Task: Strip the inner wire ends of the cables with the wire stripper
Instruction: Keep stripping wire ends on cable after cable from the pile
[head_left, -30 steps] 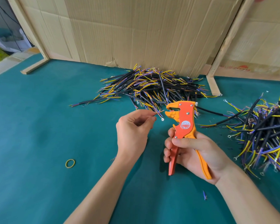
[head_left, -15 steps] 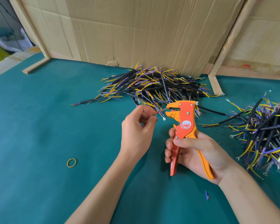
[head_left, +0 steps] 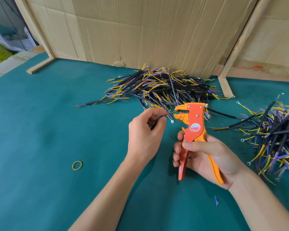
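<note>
Mid-batch, by the look of it. Left hand (head_left: 145,134) pinching a short black cable (head_left: 154,125), one inner wire fed into the orange-and-yellow plastic wire stripper (head_left: 193,129) gripped in right hand (head_left: 205,155). Handles not squeezed yet. Two big piles of black cables (head_left: 158,87) on the teal mat; stripped or not, can't tell.

Workshop bench: green felt top (head_left: 40,130), cardboard screens (head_left: 148,30), cable heaps (head_left: 160,85).

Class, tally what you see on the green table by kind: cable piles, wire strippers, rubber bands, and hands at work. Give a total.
Cable piles: 2, the middle pile and the right pile
Wire stripper: 1
Rubber band: 1
Hands: 2, left hand, right hand
Total: 6
</note>
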